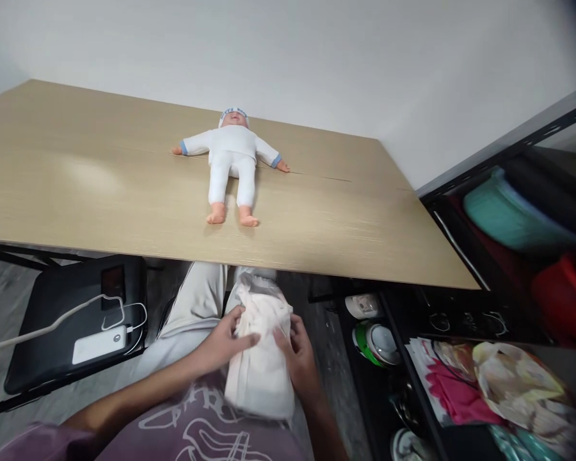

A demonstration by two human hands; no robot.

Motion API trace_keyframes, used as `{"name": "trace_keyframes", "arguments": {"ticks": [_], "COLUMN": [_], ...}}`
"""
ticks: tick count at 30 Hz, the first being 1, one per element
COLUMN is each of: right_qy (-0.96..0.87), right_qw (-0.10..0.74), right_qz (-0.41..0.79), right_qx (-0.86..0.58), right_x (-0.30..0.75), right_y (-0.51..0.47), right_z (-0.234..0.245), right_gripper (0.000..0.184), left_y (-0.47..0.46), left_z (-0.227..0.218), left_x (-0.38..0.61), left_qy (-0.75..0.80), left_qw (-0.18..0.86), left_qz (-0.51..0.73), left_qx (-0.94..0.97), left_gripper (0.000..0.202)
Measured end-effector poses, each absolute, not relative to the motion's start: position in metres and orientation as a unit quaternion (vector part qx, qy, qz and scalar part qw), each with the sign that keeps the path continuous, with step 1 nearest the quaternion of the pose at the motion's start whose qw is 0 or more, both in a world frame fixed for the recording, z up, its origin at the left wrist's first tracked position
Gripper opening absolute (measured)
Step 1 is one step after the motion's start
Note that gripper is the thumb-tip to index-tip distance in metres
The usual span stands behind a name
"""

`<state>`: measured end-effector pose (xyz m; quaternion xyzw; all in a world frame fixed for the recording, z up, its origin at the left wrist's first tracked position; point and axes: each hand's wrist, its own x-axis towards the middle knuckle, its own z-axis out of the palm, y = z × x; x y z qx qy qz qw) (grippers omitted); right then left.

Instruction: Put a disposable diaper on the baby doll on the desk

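Over my lap, both hands hold a white, soft, folded diaper (264,378) with a crinkled upper end. My left hand (228,339) grips its left side, thumb laid across the front. On the opposite side, my right hand (297,358) has its thumb on the front and its fingers at the right edge. Slight blur hides the diaper's finer details. Beyond my hands, a baby doll (232,144) in a white suit with blue cuffs and a printed cap lies on its back on the table (125,205), arms spread, feet towards me.
Left of my legs, a black chair seat (72,307) carries a white power bank (100,344) with a cable. A black shelf unit (434,410) on the right holds jars, a pink cloth (454,394), plastic bags, a teal bowl (509,211) and something red.
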<state>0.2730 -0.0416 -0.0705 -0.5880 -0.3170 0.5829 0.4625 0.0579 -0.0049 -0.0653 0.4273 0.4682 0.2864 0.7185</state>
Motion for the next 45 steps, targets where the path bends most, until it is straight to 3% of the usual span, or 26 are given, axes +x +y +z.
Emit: {"name": "trace_keyframes", "arguments": {"ticks": [5, 9, 19, 27, 32, 36, 40, 45], "right_qy": [-0.42, -0.483, -0.528, -0.665, -0.804, -0.844, -0.843, -0.843], "right_qw": [0.5, 0.501, 0.462, 0.457, 0.333, 0.221, 0.197, 0.19], "right_qz": [0.534, 0.512, 0.461, 0.139, 0.149, 0.147, 0.133, 0.126], "right_qx": [-0.538, -0.503, -0.543, -0.574, -0.47, -0.466, -0.482, -0.487], "right_x": [0.247, 0.223, 0.192, 0.215, 0.188, 0.165, 0.159, 0.159], "right_y": [-0.069, -0.039, 0.021, 0.052, 0.106, 0.149, 0.163, 0.161], "right_z": [-0.02, -0.014, -0.05, -0.024, 0.004, -0.008, -0.025, -0.027], "right_gripper": [0.034, 0.031, 0.046, 0.044, 0.055, 0.075, 0.077, 0.077], "left_y": [-0.049, -0.035, 0.018, 0.021, 0.021, 0.016, 0.017, 0.059], "left_z": [-0.002, 0.015, -0.029, -0.041, -0.038, -0.039, -0.032, 0.011], "left_x": [0.018, 0.003, -0.01, -0.006, 0.0, -0.004, -0.032, -0.086], "left_qy": [0.459, 0.472, 0.513, 0.518, 0.524, 0.555, 0.581, 0.517], "left_qw": [0.647, 0.609, 0.625, 0.651, 0.644, 0.615, 0.514, 0.36], "left_qz": [0.36, 0.41, 0.466, 0.456, 0.445, 0.417, 0.341, 0.187], "left_qx": [0.49, 0.489, 0.359, 0.317, 0.335, 0.375, 0.532, 0.754], "left_gripper": [0.059, 0.048, 0.073, 0.08, 0.077, 0.073, 0.052, 0.033]}}
